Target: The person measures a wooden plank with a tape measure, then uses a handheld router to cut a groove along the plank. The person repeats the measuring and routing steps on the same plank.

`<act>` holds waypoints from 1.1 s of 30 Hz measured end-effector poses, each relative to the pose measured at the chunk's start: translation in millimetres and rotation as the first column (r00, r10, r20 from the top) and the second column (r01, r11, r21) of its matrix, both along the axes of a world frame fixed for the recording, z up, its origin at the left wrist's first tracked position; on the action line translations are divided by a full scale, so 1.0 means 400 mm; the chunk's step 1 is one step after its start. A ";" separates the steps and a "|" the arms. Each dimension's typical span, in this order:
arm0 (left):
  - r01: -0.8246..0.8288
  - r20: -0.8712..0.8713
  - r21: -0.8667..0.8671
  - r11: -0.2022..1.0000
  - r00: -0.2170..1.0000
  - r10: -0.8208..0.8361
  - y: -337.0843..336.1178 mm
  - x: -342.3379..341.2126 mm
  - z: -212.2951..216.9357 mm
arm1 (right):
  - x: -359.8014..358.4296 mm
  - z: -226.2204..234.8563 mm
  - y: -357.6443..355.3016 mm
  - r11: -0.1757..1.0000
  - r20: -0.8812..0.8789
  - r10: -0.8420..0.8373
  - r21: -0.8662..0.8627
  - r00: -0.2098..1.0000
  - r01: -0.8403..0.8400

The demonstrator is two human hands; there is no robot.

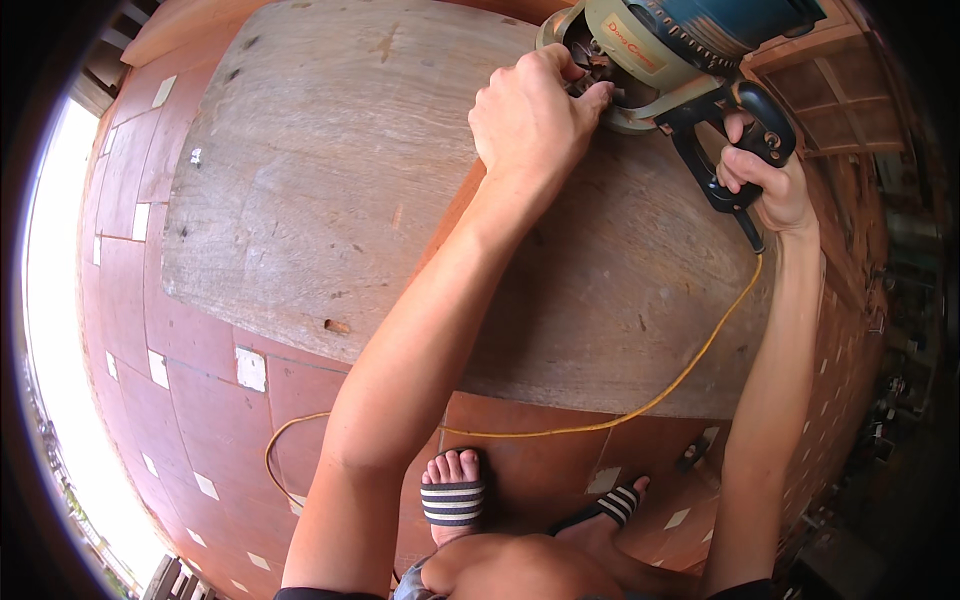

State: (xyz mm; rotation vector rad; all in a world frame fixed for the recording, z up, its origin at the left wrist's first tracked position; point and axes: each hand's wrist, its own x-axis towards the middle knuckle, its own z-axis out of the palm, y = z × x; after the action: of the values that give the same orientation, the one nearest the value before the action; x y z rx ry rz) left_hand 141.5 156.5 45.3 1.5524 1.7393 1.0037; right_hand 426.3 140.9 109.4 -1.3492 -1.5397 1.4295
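Note:
A blue and beige power tool (690,40) with a black handle lies tipped on a worn wooden board (330,190). My right hand (765,180) grips the black handle at the tool's rear. My left hand (535,115) reaches to the tool's round base, its fingers curled on the metal part under the guard; what the fingertips pinch is hidden. A yellow cord (690,365) runs from the handle across the board and down to the floor.
The board rests above a floor of red-brown tiles (200,420) with small white inset squares. My feet in striped sandals (452,500) stand at the board's near edge. The yellow cord loops on the floor by them. Wooden framing (830,110) stands at the right.

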 end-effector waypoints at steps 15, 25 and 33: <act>-0.028 0.019 0.086 0.996 0.999 0.027 0.009 0.002 -0.014 | -0.053 0.010 -0.015 0.997 0.013 -0.045 0.065 0.999 0.044; -0.075 0.019 0.154 0.985 0.997 0.073 0.020 0.004 -0.028 | -0.105 0.000 -0.047 0.986 -0.076 -0.115 0.112 0.990 0.123; -0.088 0.019 0.168 0.982 0.996 0.086 0.017 -0.002 -0.019 | -0.148 -0.001 -0.074 0.978 -0.110 -0.163 0.114 0.981 0.175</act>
State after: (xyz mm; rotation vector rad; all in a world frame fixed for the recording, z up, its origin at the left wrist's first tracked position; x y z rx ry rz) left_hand 140.7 163.2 37.5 1.5814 1.7659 1.2288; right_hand 367.0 111.4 108.8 -1.2822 -1.3900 1.2573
